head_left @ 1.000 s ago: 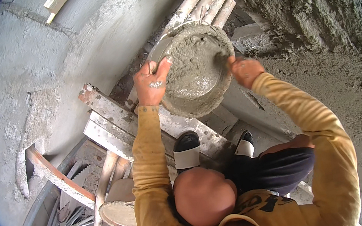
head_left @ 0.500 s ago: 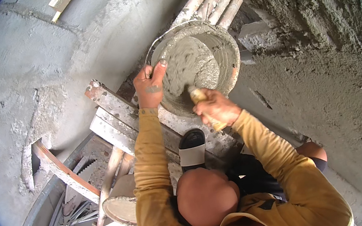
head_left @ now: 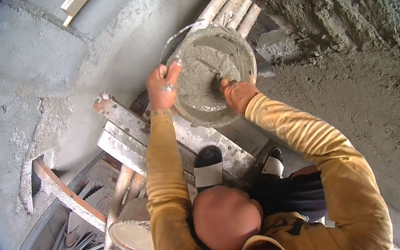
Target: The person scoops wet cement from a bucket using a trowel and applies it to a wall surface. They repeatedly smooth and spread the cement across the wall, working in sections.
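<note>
A bucket of wet grey mortar stands on a mortar-spattered plank in front of me. My left hand is closed on the bucket's left rim, its thumb on top, next to the wire bail. Over the near right side of the bucket, my right hand is wrapped around the handle of a trowel. Only the dark neck of the trowel shows clearly past my fingers. Its blade is down in the mortar and mostly hidden.
Round wooden poles lie beyond the bucket. Splattered boards run to its left. Lower left are a second container and a toothed saw blade. Rough plaster covers the right wall. My sandalled foot rests on the plank.
My right hand has moved up and slightly right, further over the bucket, and the trowel's pale handle has gone out of sight within it. My left hand stays on the rim.
</note>
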Demonstrator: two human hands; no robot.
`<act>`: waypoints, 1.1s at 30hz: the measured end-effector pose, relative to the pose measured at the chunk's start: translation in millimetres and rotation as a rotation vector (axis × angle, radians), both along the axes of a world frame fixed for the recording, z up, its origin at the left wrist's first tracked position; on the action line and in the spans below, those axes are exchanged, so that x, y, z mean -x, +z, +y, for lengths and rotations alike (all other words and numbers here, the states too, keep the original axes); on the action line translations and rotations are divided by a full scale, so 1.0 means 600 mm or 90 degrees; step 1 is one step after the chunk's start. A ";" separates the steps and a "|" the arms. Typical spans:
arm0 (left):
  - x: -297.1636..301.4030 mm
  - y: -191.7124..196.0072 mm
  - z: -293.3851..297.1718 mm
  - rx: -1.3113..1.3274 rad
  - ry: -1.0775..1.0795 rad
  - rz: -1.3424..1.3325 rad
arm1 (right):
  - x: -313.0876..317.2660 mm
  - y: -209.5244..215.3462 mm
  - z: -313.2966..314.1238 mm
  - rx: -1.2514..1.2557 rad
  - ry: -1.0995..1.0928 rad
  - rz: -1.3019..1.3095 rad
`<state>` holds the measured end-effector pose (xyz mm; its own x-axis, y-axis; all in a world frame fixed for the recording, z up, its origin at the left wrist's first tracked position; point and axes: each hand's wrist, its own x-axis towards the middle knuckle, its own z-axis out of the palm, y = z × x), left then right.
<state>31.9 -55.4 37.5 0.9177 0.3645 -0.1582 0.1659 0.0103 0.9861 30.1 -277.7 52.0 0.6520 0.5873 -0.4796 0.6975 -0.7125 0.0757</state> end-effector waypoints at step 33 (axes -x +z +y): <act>-0.007 0.003 0.001 -0.015 0.041 0.031 | -0.040 0.068 0.028 0.168 -0.023 0.099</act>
